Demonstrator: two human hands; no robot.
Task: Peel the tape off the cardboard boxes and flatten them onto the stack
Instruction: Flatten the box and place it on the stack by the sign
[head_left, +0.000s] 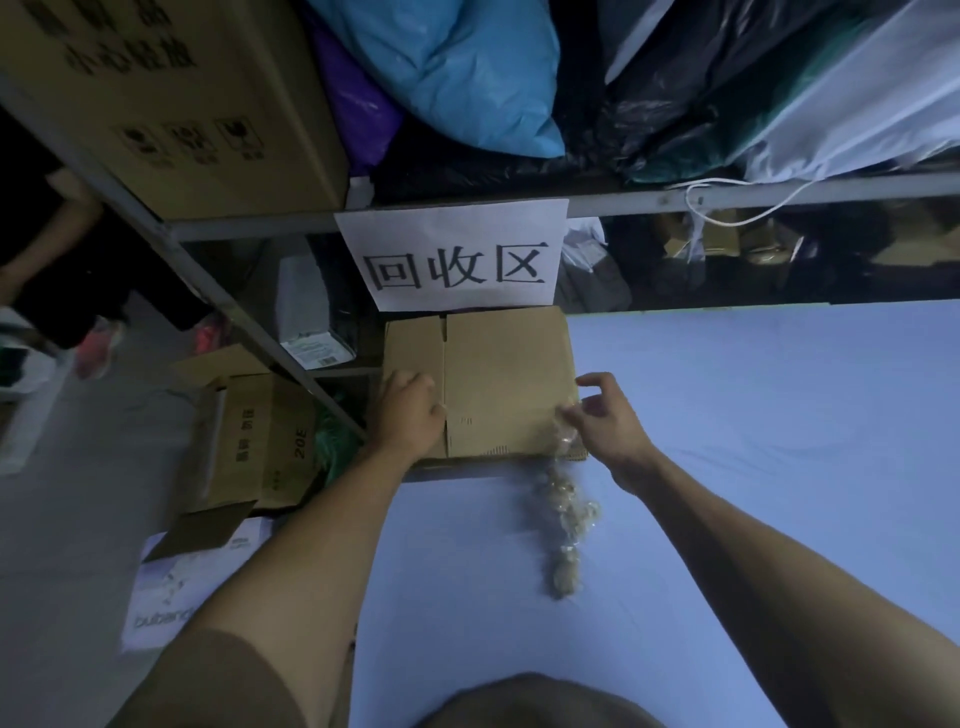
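A flattened brown cardboard box (501, 374) lies on the pale blue table surface (753, 441), at its back left under the paper sign. My left hand (408, 413) presses down on the box's left part, fingers curled on the cardboard. At the box's right edge, my right hand (605, 418) pinches a strip of clear tape (563, 512). The crumpled strip, with brown cardboard fibres stuck to it, trails from the fingers down over the table toward me.
A white paper sign (457, 254) hangs from the metal shelf rail (675, 200) above the box. An open cardboard box (254, 441) stands on the floor at left, with a white bag (166, 587) beside it. Bags and a large carton fill the shelf above. A person's legs stand far left.
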